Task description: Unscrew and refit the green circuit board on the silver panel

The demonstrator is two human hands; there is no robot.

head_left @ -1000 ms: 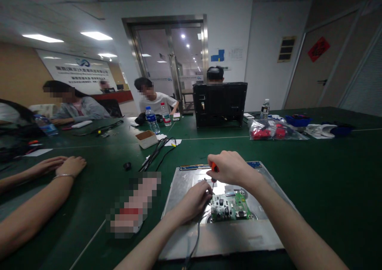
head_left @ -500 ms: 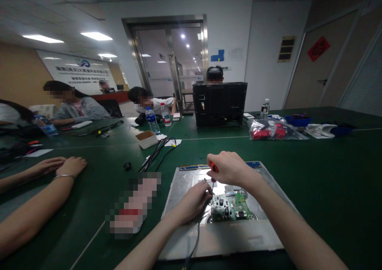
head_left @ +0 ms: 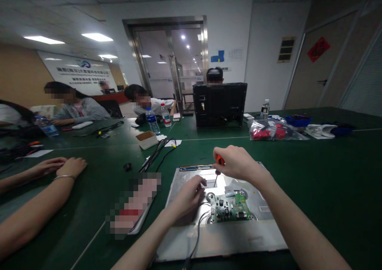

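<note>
Green table (head_left: pixel 313 174), office room, other people seated at far side. Metal panel (head_left: pixel 221 238) lies flat near front edge, green circuit board (head_left: pixel 231 208) on it. Right hand (head_left: pixel 235 162) fisted round orange-handled screwdriver (head_left: pixel 219 164) — tip down above panel. Left hand (head_left: pixel 188 198) loosely curled, resting on panel just left of board, holding nothing.

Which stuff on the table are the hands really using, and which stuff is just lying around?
In use: screwdriver in the right hand; metal panel under the left hand; green circuit board; its cable.

Lying about: water bottles, small box, black cables, bag of red parts, black monitor.
</note>
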